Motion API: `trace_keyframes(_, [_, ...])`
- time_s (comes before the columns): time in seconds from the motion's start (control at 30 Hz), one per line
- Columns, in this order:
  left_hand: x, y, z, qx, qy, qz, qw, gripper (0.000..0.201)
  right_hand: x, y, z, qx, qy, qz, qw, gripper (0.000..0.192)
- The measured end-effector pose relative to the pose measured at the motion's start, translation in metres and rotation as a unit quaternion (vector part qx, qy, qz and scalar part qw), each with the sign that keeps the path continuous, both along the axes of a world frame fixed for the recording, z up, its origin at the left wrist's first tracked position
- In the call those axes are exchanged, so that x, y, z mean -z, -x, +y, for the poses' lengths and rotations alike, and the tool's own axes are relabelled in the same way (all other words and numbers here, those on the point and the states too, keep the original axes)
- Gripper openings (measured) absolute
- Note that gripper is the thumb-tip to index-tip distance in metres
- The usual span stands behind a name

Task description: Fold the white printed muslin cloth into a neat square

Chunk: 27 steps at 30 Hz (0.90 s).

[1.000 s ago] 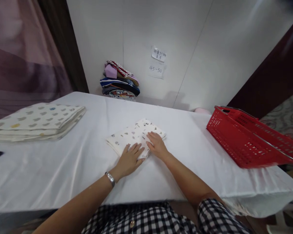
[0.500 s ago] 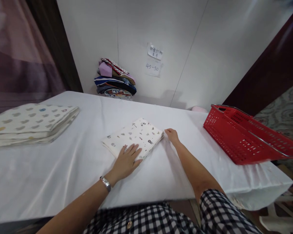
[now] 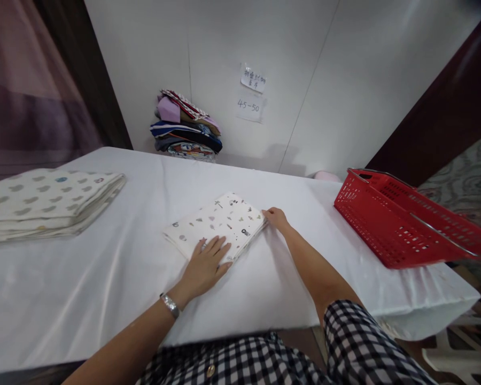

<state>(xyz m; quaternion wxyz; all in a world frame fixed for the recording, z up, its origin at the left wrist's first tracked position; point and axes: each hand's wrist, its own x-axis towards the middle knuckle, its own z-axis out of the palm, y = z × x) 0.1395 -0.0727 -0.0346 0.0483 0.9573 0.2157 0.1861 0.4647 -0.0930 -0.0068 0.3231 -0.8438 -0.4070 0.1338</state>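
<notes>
A folded white cloth point(image 3: 224, 219) printed with small motifs lies flat and slanted on the white-covered table point(image 3: 140, 267) in front of me. My left hand point(image 3: 207, 262) rests on its near edge, palm down with the fingers stretched out. At the cloth's right corner, my right hand point(image 3: 276, 217) pinches the edge between thumb and fingers. The folded layers show along the cloth's right side. Some of its near edge is hidden beneath my left hand.
Another folded white cloth point(image 3: 48, 198) with grey motifs lies at the left. A red plastic basket point(image 3: 385, 230) with metal handles stands at the right. Behind the table, a stack of folded fabrics point(image 3: 186, 131) is against the wall, left of two paper signs point(image 3: 250, 107).
My right hand has moved slightly left onto the cloth's right corner and now pinches it. My left hand stays on the cloth. The view has shifted a little.
</notes>
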Motion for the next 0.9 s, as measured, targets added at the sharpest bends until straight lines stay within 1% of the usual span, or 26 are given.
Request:
trace_keyframes(0.07, [0.000, 0.000, 0.000, 0.000, 0.004, -0.001, 1.000, 0.053, 0.000, -0.002, 0.000, -0.015, 0.011, 0.004, 1.000, 0.030])
trace_keyframes(0.17, [0.000, 0.000, 0.000, -0.001, 0.005, -0.007, 1.000, 0.052, -0.001, -0.003, 0.001, -0.033, 0.024, 0.008, 0.999, 0.024])
trace_keyframes(0.3, [-0.001, 0.000, 0.000, 0.001, 0.000, -0.005, 1.000, 0.052, -0.008, -0.001, 0.004, -0.035, 0.023, -0.001, 0.999, 0.016])
trace_keyframes(0.43, [0.000, 0.001, 0.000, 0.003, -0.005, -0.001, 1.000, 0.052, -0.010, -0.001, 0.003, -0.033, 0.029, 0.007, 0.999, 0.018])
trace_keyframes(0.63, [0.000, 0.002, 0.000, 0.003, -0.008, -0.008, 1.000, 0.052, -0.004, -0.004, 0.000, -0.030, 0.046, 0.013, 0.998, 0.018])
trace_keyframes(0.8, [0.000, 0.003, -0.002, 0.008, -0.006, -0.007, 1.000, 0.052, -0.003, -0.001, -0.004, -0.048, 0.062, -0.003, 0.997, 0.020])
trace_keyframes(0.9, [0.000, 0.003, -0.003, 0.007, -0.008, -0.003, 1.000, 0.052, -0.008, 0.003, -0.002, -0.070, 0.070, -0.015, 0.995, 0.017])
